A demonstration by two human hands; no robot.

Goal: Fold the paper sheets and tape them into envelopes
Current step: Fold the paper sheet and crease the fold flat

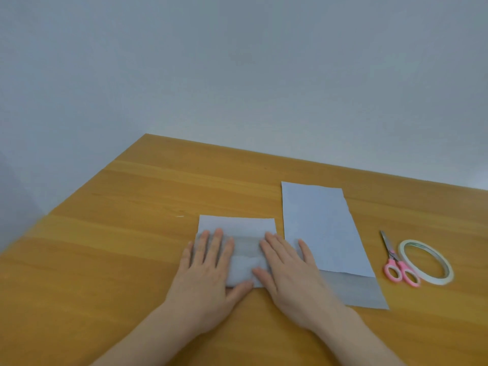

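A white paper sheet [237,225] lies folded on the wooden table [118,233], its lower part doubled up over itself. My left hand [206,276] lies flat on the fold's left side, fingers spread. My right hand [287,273] presses flat on its right side, the little finger reaching onto the neighbouring paper. That second, longer white sheet [324,233] lies to the right, with a narrow strip folded at its near end. A roll of white tape [426,261] and pink-handled scissors [396,262] lie further right.
The table's far edge meets a plain grey wall [237,75]. Its left edge runs diagonally down the left of the view. Bare wood stretches to the left of the folded sheet and in front of my forearms.
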